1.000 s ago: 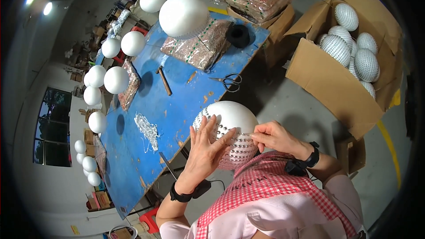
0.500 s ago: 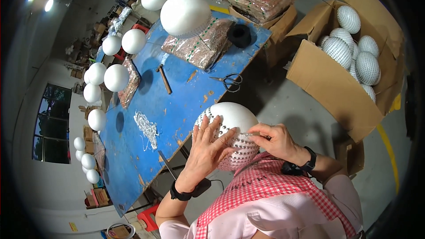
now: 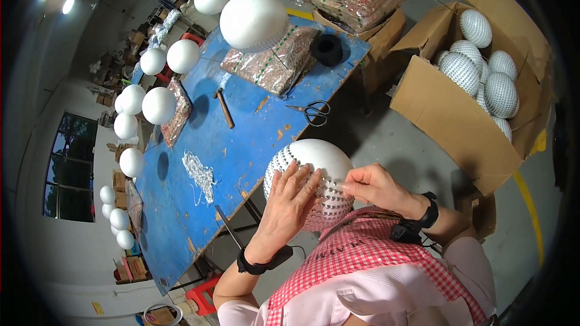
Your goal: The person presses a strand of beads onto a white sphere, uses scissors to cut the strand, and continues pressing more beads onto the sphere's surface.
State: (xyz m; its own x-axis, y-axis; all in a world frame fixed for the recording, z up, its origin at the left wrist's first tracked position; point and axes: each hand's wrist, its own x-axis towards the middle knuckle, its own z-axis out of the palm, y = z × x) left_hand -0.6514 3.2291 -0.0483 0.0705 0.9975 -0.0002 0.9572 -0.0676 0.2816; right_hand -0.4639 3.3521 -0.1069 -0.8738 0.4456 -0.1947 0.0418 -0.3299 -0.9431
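Observation:
A white egg-shaped ball (image 3: 323, 156), partly wrapped in rows of silver beads, rests against my apron just off the table's edge. My left hand (image 3: 287, 202) lies over its left side, fingers stretched out along the beaded rows. On the other side my right hand (image 3: 377, 190) is closed, thumb and forefinger pinched at the right end of a bead row. Whatever sits in that pinch is too small to make out. The ball's upper part is bare and smooth; its underside is hidden by my hands and apron.
The blue table (image 3: 241, 145) holds a tangled silver strand (image 3: 199, 176), a hammer (image 3: 224, 108), scissors (image 3: 311, 110), a black roll (image 3: 327, 49) and a plastic-wrapped bundle (image 3: 269, 60). Several white balls (image 3: 159, 106) stand along its far side. At right, a cardboard box (image 3: 453, 124) contains beaded balls (image 3: 501, 94).
My left hand's fingers have drawn closer together and shifted slightly down on the ball. My right hand has tilted a little, its pinch still beside the bead rows.

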